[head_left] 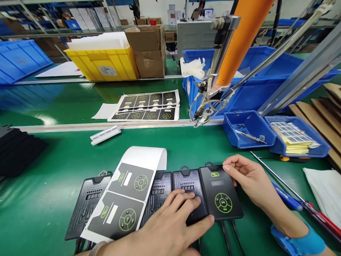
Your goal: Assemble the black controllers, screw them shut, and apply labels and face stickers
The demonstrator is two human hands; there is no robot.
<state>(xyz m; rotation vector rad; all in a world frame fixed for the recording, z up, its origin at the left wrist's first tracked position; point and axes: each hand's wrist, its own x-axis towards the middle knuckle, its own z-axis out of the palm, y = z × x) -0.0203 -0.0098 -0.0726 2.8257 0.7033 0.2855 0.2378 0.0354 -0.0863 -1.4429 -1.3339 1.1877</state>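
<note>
Several black controllers with small digit displays lie in a row on the green bench. The rightmost controller (220,195) carries a dark label with a green button ring, and two cables leave its lower edge. My right hand (245,177) pinches at that controller's top right corner. My left hand (174,221) rests with fingers spread over the neighbouring unlabelled controller (187,181), one finger reaching the labelled one's lower left edge. A curled sheet of labels (126,193) covers parts of the controllers to the left, leaving the leftmost controller (85,196) partly visible.
More label sheets (149,105) lie farther back. An orange tool hose (243,37) hangs before a large blue bin (258,84). Small blue trays (247,130) stand at right, near a long red-handled screwdriver (321,219). Stacked black parts (13,152) sit at left.
</note>
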